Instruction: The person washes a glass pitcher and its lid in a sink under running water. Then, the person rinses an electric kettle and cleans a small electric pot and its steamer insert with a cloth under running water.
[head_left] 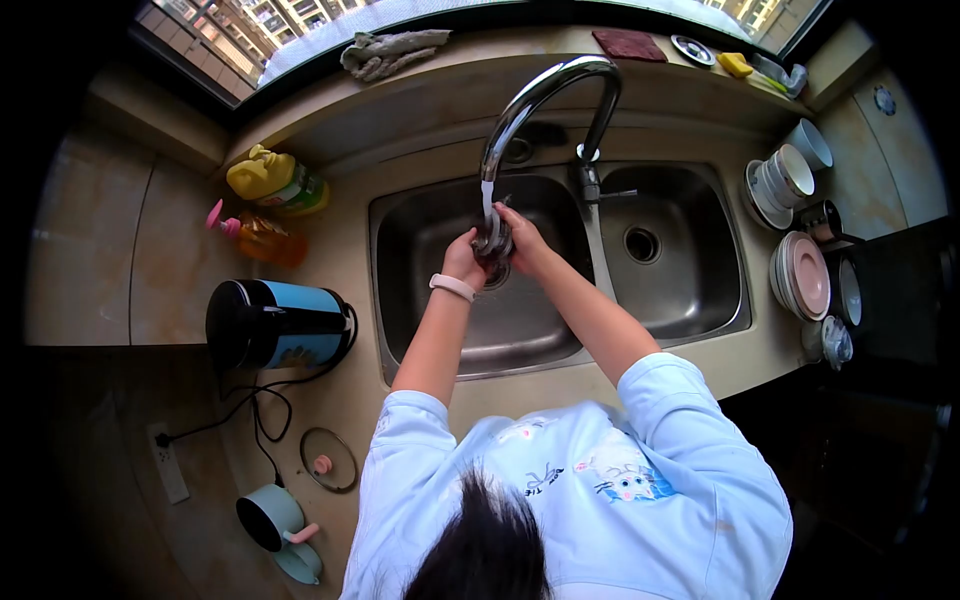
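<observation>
Over the left basin of the steel sink, my left hand and my right hand are closed around a clear, shiny object, which looks like glass. Its exact kind is hard to make out, as fingers and water cover much of it. From the curved chrome faucet a stream of water runs down onto the object between my hands. A pale band circles my left wrist.
Left of the sink stand a yellow detergent jug, an orange pump bottle and a blue-black kettle. Nearer lie a glass lid and a small pot. Stacked plates and bowls line the right side.
</observation>
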